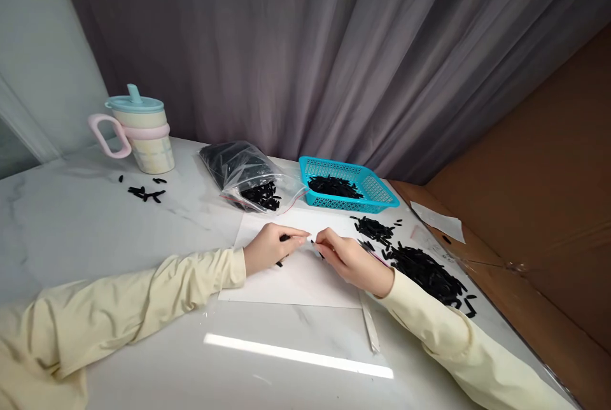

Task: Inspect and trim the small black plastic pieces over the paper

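Over a white sheet (296, 286), my two hands nearly meet at the fingertips. My left hand (274, 247) is closed, with small black pieces showing under its fingers and by its palm. My right hand (353, 261) is pinched around a tiny dark piece (313, 242) facing the left fingertips, where a small white spot shows. Right of my right hand lie a small pile of black pieces (375, 229) and a larger pile (429, 273). Beyond the sheet sit a clear zip bag (243, 171) of black pieces and a blue basket (344, 203) holding more.
A cup (153, 152) with a pink handle and blue lid stands at the back left, several black pieces (147, 194) before it. A white paper slip (438, 221) lies by the brown panel at right. A thin white strip (370, 327) sits below the sheet. A grey curtain hangs behind.
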The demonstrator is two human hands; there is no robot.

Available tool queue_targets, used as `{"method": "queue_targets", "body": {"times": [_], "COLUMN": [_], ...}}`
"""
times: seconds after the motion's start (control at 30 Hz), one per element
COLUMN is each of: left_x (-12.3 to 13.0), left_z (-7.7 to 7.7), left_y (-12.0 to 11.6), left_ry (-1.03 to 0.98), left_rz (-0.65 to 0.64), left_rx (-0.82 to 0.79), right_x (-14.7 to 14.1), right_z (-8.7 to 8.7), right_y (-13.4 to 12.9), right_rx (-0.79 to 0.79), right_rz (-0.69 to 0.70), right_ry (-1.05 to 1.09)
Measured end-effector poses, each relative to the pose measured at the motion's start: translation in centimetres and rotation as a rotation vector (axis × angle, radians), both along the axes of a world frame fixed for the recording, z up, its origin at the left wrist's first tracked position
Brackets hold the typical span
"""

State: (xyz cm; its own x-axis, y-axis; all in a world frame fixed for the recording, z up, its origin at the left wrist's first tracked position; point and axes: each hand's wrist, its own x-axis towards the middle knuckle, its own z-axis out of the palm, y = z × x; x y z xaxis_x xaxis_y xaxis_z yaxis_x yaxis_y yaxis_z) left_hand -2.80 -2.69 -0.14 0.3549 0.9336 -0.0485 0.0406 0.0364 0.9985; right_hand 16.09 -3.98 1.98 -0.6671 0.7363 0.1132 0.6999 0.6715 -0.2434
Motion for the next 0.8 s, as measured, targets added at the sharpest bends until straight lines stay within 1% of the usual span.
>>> {"method": "queue_targets", "body": {"times": [0.07, 0.13, 0.2, 0.3, 0.47, 0.53, 0.67, 0.8], "left_x": [0.1, 0.1, 0.1, 0.2, 0.4, 0.4, 0.5, 0.4], "left_z": [-0.1, -0.3, -0.4, -0.2, 0.7, 0.8, 0.7, 0.6], "left_y": [-0.6, -1.0, -1.1, -1.2, -1.4, -1.4, -1.3, -1.1], "left_ry": [0.113, 0.233, 0.282, 0.25, 0.241, 0.235, 0.221, 0.202], "left_rz": [-0.073, -0.141, -0.191, -0.222, -0.164, -0.166, -0.179, -0.185], "left_rx": [0.108, 0.233, 0.303, 0.308, 0.258, 0.25, 0.209, 0.125], "right_x": [0.6, 0.7, 0.7, 0.5, 0.5, 0.6, 0.5, 0.4], "right_z": [0.0, -0.4, -1.0, -1.8, -2.4, -2.4, -2.5, -2.7], "right_y": [-0.8, -1.5, -1.8, -1.9, -2.0, -2.1, -2.3, -2.3], "right_rx": [-0.126, -0.264, -0.326, -0.286, -0.103, -0.055, -0.002, -0.009], "right_rz": [-0.053, -0.099, -0.109, -0.078, -0.05, -0.038, -0.029, -0.039], "right_ry": [0.167, 0.346, 0.442, 0.467, 0.398, 0.362, 0.315, 0.341]}}
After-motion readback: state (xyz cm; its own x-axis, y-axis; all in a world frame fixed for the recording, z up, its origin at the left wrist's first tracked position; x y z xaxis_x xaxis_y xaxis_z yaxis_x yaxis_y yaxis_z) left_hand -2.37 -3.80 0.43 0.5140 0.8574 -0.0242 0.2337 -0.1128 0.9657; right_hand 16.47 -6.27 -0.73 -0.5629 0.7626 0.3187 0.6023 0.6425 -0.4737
